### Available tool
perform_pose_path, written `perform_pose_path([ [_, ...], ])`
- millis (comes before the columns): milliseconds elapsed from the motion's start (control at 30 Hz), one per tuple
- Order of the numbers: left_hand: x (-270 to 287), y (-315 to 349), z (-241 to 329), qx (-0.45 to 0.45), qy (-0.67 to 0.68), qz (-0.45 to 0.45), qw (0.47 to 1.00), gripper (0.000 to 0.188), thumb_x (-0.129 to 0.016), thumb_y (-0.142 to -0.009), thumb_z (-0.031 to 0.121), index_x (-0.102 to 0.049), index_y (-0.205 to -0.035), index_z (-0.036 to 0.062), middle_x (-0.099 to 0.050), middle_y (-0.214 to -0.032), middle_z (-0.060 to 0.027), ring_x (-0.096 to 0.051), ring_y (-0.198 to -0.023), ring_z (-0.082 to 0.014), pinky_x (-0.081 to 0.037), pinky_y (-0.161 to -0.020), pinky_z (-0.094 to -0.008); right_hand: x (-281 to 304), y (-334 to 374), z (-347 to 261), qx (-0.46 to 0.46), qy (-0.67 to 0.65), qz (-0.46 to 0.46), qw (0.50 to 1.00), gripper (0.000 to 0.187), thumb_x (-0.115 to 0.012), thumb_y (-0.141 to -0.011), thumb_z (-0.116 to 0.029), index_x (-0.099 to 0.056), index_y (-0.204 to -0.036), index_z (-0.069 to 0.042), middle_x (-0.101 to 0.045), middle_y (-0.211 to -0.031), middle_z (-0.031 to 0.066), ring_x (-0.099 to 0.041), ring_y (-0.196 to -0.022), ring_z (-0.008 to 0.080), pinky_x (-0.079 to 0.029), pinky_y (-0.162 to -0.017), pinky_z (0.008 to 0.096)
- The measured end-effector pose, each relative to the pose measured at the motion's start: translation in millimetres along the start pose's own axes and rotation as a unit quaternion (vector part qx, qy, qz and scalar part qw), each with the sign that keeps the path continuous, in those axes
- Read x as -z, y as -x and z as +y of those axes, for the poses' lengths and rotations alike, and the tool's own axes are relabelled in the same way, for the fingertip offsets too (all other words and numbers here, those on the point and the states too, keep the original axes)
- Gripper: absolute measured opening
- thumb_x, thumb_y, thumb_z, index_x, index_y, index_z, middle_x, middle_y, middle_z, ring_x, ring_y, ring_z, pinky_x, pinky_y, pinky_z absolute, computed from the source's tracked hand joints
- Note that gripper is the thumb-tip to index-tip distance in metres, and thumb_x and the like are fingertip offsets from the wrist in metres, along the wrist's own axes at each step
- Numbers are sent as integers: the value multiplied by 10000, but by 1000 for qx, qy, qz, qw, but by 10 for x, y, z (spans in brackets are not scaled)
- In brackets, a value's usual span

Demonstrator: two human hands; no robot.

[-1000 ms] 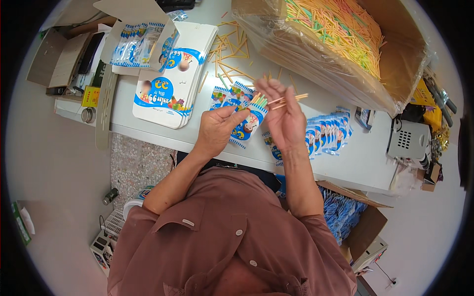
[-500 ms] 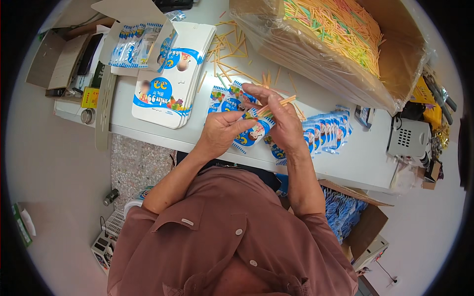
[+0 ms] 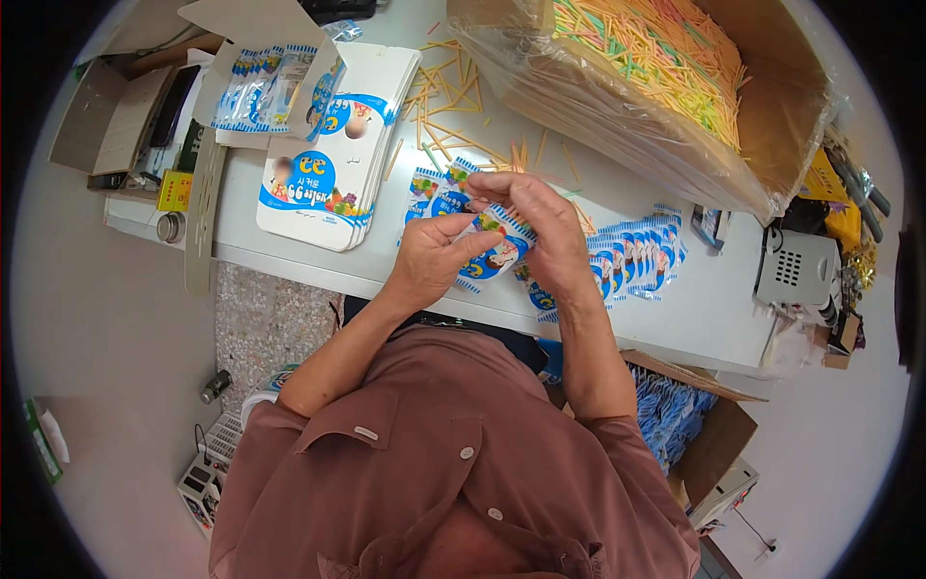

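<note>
Between my hands is a small blue-and-white printed packet (image 3: 502, 257). My left hand (image 3: 429, 259) pinches its left side, thumb lying across the front. At the packet's upper right edge, my right hand (image 3: 548, 224) is curled, its fingers bent over the top and partly hiding it. Whether any sticks are inside cannot be made out. Just behind my left hand lie similar packets (image 3: 449, 198) on the white table (image 3: 386, 273). To the right of my right wrist is an overlapping row of the same packets (image 3: 637, 259).
A large plastic-lined carton (image 3: 617, 101) full of thin coloured sticks (image 3: 666, 68) stands at the back right. Loose sticks (image 3: 449, 130) are scattered behind my hands. Flat printed cartons (image 3: 318, 207) are stacked at left, beside an open box of packets (image 3: 256, 92). A grey device (image 3: 796, 270) sits far right.
The thin sticks that stuck out from my right hand over the packet no longer show. My right fingers have bent down over the packet's top. My left hand has stayed in place.
</note>
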State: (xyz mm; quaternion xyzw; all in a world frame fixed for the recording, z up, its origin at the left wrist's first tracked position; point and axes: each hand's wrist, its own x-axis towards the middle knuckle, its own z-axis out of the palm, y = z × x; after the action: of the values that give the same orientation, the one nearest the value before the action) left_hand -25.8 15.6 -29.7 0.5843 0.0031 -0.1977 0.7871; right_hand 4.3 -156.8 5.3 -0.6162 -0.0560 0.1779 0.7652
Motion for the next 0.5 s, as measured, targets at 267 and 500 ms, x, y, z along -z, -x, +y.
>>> perform_pose_path([
  [267,17,25,-22,1,40,4,999,206,-698,-926,148,-732,-1025,-30,-718,-889,-22,-597,-795,-42,-492,-695,-209,-75,124,-116,29,80,-5,996,472,-417,-1032,-295,-545,-1329,49,-536,-1387,190,-518,-1288,292,-370,-1103,392],
  [500,-44,56,47,-13,121,41,992,203,-674,-933,78,-690,-1084,-57,-715,-970,-47,-627,-846,-66,-517,-750,-216,66,272,-183,127,109,88,982,492,-642,-916,-212,-544,-1329,37,-560,-1338,173,-539,-1249,264,-453,-1004,382],
])
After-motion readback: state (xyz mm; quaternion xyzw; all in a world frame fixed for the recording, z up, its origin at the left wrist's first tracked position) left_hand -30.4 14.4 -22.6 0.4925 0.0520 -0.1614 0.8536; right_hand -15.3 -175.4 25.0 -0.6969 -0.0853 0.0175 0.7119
